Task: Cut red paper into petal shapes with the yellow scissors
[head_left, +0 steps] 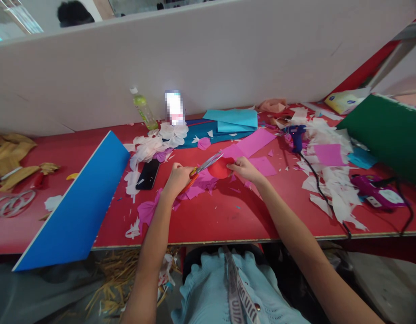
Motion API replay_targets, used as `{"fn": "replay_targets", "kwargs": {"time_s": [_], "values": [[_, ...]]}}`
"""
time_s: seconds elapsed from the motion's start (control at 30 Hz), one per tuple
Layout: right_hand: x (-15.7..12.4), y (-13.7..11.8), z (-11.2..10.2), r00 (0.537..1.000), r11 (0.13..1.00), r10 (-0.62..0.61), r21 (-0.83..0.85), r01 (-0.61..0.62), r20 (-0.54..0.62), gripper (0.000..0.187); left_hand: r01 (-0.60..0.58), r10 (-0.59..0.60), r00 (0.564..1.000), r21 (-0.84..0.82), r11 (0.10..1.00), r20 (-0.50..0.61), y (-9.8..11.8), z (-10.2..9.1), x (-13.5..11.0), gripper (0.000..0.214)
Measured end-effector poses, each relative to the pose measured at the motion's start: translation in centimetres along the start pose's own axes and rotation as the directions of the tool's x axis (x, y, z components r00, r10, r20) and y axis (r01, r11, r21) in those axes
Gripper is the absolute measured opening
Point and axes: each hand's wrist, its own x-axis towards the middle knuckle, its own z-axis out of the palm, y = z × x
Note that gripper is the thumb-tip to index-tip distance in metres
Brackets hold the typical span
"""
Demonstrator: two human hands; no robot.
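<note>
My left hand (179, 179) is closed around the orange-handled scissors (208, 163), whose metal blades point up and to the right. Between finger and thumb, my right hand (243, 169) pinches a rounded piece of red paper (220, 169) by its right edge. That paper lies right beside the blades; whether they touch it I cannot tell. Magenta paper scraps (197, 188) are strewn below both hands, and larger magenta sheets (257, 141) lie behind my right hand.
White petal-shaped pieces (147, 148), a black phone (149, 174), a bottle (145, 110) and a lit screen (174, 107) stand or lie left of centre. Blue (82, 207) and green (386, 135) boards flank the workspace. A glue gun (297, 137) and a corded purple device (376, 191) are right.
</note>
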Motion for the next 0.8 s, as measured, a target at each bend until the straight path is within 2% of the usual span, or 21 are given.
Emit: {"fn": "replay_targets", "kwargs": {"time_s": [0.6,0.7,0.8], "values": [[-0.06,-0.28,0.05,1.0,1.0,-0.001,0.012,0.001,-0.019,0.037,-0.023,0.023,1.0,-0.005,1.0,-0.015,-0.11,0.02,0.09,0.028],[-0.02,-0.23,0.05,1.0,1.0,0.002,-0.01,-0.002,-0.021,0.038,-0.003,0.003,1.0,0.029,1.0,-0.017,-0.19,-0.19,-0.02,0.029],[0.02,-0.33,0.11,1.0,1.0,0.008,-0.012,-0.008,0.002,0.037,0.067,-0.064,0.996,0.036,0.997,-0.068,-0.21,-0.59,-0.23,0.028]]}}
